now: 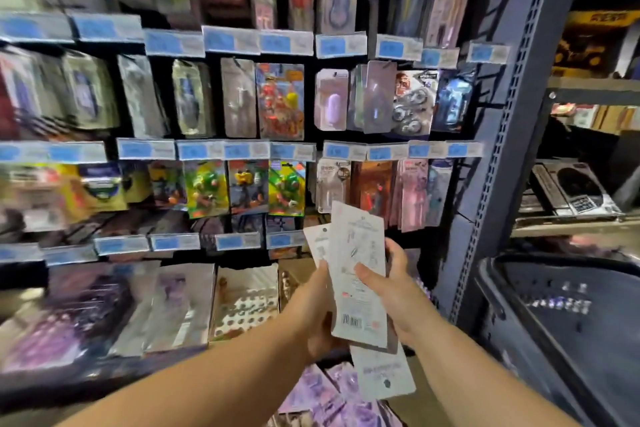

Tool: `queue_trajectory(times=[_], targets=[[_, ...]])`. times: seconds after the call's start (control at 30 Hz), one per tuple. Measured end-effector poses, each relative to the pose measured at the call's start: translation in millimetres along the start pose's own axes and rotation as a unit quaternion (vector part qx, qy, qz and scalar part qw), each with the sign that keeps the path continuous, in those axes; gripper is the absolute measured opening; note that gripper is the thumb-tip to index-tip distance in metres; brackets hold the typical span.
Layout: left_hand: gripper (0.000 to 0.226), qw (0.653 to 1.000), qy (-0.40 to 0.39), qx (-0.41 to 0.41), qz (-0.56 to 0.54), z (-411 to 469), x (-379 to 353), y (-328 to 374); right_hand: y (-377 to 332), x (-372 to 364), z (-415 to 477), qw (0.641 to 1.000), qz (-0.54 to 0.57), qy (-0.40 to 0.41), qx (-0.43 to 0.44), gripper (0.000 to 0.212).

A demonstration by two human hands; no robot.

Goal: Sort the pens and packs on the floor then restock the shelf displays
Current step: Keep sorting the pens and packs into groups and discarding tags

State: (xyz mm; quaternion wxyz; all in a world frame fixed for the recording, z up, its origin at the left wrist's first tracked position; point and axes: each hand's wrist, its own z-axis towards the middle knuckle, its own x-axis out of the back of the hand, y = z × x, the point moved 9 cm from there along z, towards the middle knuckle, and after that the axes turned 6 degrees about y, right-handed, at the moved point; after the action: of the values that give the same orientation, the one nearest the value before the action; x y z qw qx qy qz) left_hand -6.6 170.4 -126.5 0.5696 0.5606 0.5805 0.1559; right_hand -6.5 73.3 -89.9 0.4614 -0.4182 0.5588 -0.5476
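Head view: my left hand (317,319) and right hand (394,282) both clasp fanned packs (358,263), long axes near upright, shelf (346,151) straight above, right hand nearer

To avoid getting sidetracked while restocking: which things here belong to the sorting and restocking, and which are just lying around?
For the job:
white packs, gripped by left hand and right hand
purple packs heaped below them
hanging shelf displays

Just lying about:
dark basket on the right
boxed goods on the side shelf
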Motion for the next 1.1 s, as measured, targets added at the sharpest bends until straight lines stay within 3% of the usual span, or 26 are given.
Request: queue_trajectory(times=[0.17,0.3,0.37,0.47,0.53,0.6,0.7,0.77,0.83,0.87,0.97,1.1], targets=[[0.055,0.998,0.037,-0.018,-0.038,-1.0,27.7,-9.0,25.5,-36.7,-4.4,0.998,-0.052,-0.011,0.040,0.043],[0.046,0.998,0.045,-0.038,-0.035,-0.3,37.9,-10.9,38.8,-38.2,0.5,0.984,-0.145,0.031,0.097,0.045],[0.041,0.997,0.054,-0.035,-0.033,2.3,36.8,-16.2,47.7,-36.2,2.0,0.987,-0.130,0.040,0.087,0.058],[0.039,0.997,0.059,-0.036,-0.043,12.8,34.6,-27.2,62.4,-36.8,5.5,0.998,-0.061,0.016,0.020,0.100],[0.048,0.999,0.036,0.010,-0.039,13.5,26.3,-38.0,73.0,-31.6,9.5,1.000,-0.009,0.016,-0.023,0.110],[0.061,0.997,0.014,0.061,-0.043,13.4,20.5,-47.6,83.3,-22.0,14.2,0.998,0.029,0.023,-0.055,0.095],[0.069,0.996,0.020,0.076,-0.031,19.9,20.5,-53.1,85.9,-9.2,16.5,0.995,0.057,0.030,-0.078,0.043],[0.062,0.998,0.025,0.065,-0.003,22.6,18.8,-53.5,86.9,-0.6,19.7,0.993,0.068,0.033,-0.091,0.037],[0.029,0.998,0.011,0.045,0.035,23.9,11.7,-52.1,87.9,5.4,20.2,0.990,0.090,0.033,-0.104,0.046],[0.025,0.998,0.005,0.039,0.042,27.7,12.5,-53.6,87.8,7.6,19.7,0.988,0.103,0.035,-0.107,0.052],[0.040,0.997,0.018,0.072,0.009,34.0,15.7,-61.5,87.0,16.9,15.7,0.982,0.134,0.058,-0.120,0.069],[0.063,0.999,0.035,0.026,-0.007,40.5,17.8,-63.0,87.6,19.6,15.2,0.970,0.185,0.060,-0.146,0.087]])
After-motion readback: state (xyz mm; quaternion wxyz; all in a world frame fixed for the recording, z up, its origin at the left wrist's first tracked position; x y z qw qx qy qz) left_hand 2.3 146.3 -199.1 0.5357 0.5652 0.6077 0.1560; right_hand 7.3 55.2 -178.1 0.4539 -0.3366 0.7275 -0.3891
